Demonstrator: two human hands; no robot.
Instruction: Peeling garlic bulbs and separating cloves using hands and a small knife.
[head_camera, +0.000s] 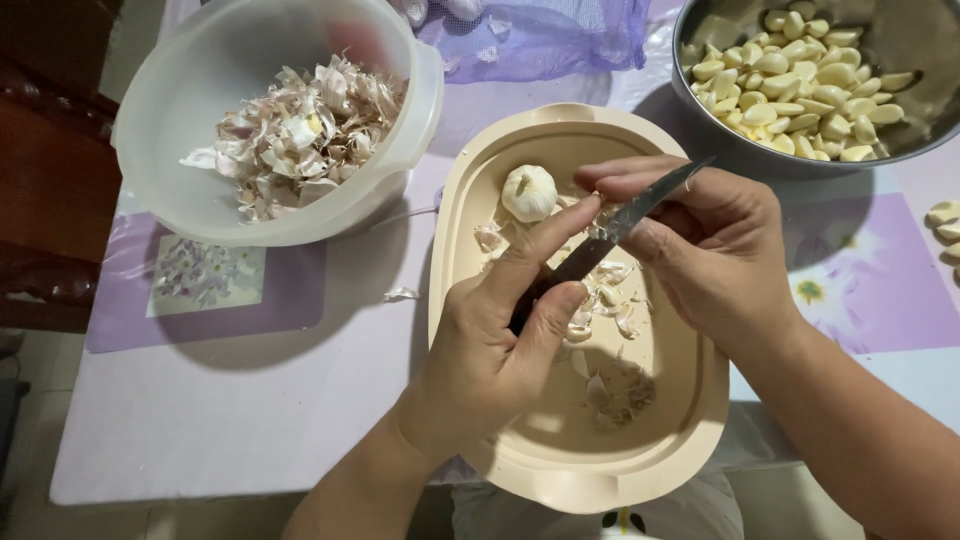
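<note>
My left hand (500, 340) grips the dark handle of a small knife (640, 205), whose blade slants up to the right. My right hand (700, 250) is curled just behind the blade, its fingertips pinched together against my left forefinger. What they pinch is hidden. Both hands hover over a beige oval tray (690, 400). On the tray's far end rests a whole garlic bulb (528, 192), and garlic skins (610, 300) lie scattered beneath my hands.
A white plastic bowl (190, 190) of garlic skins stands at the far left. A metal bowl (900, 40) with several peeled cloves stands at the far right. A purple mesh bag (540, 40) lies between them. Loose cloves (945, 225) sit at the right edge.
</note>
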